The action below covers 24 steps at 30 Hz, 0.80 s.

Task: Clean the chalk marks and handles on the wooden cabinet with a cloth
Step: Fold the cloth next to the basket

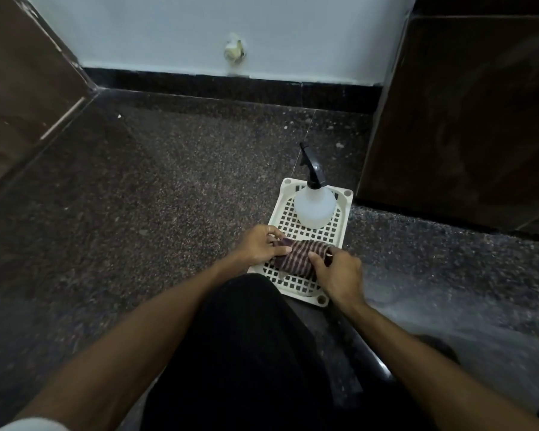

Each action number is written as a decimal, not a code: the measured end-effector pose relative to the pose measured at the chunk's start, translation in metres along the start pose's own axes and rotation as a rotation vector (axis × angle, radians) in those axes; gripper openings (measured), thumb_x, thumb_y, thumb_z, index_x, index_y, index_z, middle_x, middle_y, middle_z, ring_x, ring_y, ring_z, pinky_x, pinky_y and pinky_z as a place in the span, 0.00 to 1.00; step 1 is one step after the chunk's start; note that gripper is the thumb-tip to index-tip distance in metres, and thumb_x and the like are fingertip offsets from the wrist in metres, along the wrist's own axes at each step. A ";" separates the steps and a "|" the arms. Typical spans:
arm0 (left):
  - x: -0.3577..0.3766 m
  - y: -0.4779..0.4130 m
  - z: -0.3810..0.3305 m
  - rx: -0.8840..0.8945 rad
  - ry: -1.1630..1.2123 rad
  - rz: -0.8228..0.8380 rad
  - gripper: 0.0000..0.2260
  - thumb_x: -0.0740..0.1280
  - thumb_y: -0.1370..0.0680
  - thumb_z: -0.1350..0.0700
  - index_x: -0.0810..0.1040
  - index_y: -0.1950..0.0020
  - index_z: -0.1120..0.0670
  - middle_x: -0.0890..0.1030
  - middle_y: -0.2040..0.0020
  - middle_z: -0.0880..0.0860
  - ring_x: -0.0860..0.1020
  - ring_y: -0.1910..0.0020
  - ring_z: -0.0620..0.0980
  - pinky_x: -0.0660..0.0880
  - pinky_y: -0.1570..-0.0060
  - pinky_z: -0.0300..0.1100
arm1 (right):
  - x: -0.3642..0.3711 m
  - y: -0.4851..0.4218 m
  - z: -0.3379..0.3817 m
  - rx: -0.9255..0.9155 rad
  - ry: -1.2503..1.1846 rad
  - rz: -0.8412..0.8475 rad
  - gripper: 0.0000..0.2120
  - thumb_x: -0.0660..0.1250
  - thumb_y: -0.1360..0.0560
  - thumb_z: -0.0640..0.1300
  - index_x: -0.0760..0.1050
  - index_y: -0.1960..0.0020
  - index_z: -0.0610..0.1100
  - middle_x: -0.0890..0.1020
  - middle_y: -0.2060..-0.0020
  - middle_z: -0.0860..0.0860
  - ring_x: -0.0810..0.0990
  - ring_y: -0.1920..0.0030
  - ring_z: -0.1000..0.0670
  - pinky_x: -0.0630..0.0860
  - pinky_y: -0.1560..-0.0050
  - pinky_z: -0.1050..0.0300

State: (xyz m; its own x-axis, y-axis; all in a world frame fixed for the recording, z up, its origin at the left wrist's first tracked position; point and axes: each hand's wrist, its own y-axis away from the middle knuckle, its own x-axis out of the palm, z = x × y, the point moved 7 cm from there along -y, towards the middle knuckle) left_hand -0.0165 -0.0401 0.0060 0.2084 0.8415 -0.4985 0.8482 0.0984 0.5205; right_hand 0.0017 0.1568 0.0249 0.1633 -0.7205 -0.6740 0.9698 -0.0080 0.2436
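Here, left hand [262, 245] and right hand [339, 270] grasping striped cloth [302, 258], seemingly resting on white tray [339, 241]

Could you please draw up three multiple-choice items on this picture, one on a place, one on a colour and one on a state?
1. Where does the spray bottle stand?
A. On the far end of the white tray
B. On the bare floor
C. On top of the cabinet

2. What colour is the bottle's spray head?
A. Red
B. Black
C. Yellow

3. How is the striped cloth held?
A. It lies untouched
B. One hand lifts it high in the air
C. Both hands grip it, low over the tray

Answers:
1. A, since the bottle sits upright on the grid at the tray's far end.
2. B, since the trigger and nozzle above the pale body are black.
3. C, since the left hand pinches one end and the right hand the other.
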 end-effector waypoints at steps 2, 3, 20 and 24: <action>0.002 0.001 0.000 0.041 -0.065 -0.026 0.14 0.77 0.28 0.57 0.81 0.44 0.56 0.85 0.48 0.54 0.83 0.52 0.47 0.79 0.62 0.30 | 0.000 0.001 0.002 -0.041 0.069 -0.009 0.19 0.66 0.21 0.53 0.78 0.42 0.38 0.84 0.53 0.42 0.82 0.58 0.46 0.81 0.58 0.57; 0.001 0.003 -0.003 0.075 -0.128 -0.041 0.14 0.77 0.27 0.56 0.81 0.43 0.56 0.85 0.49 0.53 0.83 0.51 0.48 0.78 0.62 0.29 | 0.001 0.002 0.003 -0.054 0.084 -0.007 0.19 0.67 0.22 0.52 0.78 0.41 0.38 0.84 0.52 0.42 0.82 0.55 0.44 0.81 0.54 0.52; 0.046 0.021 0.025 0.518 -1.123 -0.072 0.32 0.50 0.20 0.41 0.66 0.24 0.62 0.67 0.24 0.60 0.67 0.25 0.57 0.64 0.28 0.53 | 0.050 0.020 -0.004 -0.493 0.692 0.231 0.33 0.39 0.17 0.60 0.40 0.20 0.39 0.43 0.20 0.43 0.37 0.21 0.45 0.36 0.23 0.49; 0.052 0.022 0.023 0.504 -1.170 -0.114 0.33 0.49 0.19 0.39 0.70 0.27 0.63 0.71 0.26 0.60 0.71 0.27 0.56 0.62 0.29 0.51 | 0.049 0.019 -0.006 -0.515 0.649 0.238 0.34 0.41 0.17 0.60 0.41 0.20 0.40 0.44 0.20 0.44 0.37 0.21 0.45 0.37 0.23 0.49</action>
State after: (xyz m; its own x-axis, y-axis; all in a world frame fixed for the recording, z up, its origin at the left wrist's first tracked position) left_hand 0.0244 -0.0068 -0.0240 0.2075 -0.1502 -0.9666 0.9258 -0.2890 0.2436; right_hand 0.0292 0.1254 -0.0076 0.2911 -0.1227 -0.9488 0.8325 0.5211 0.1880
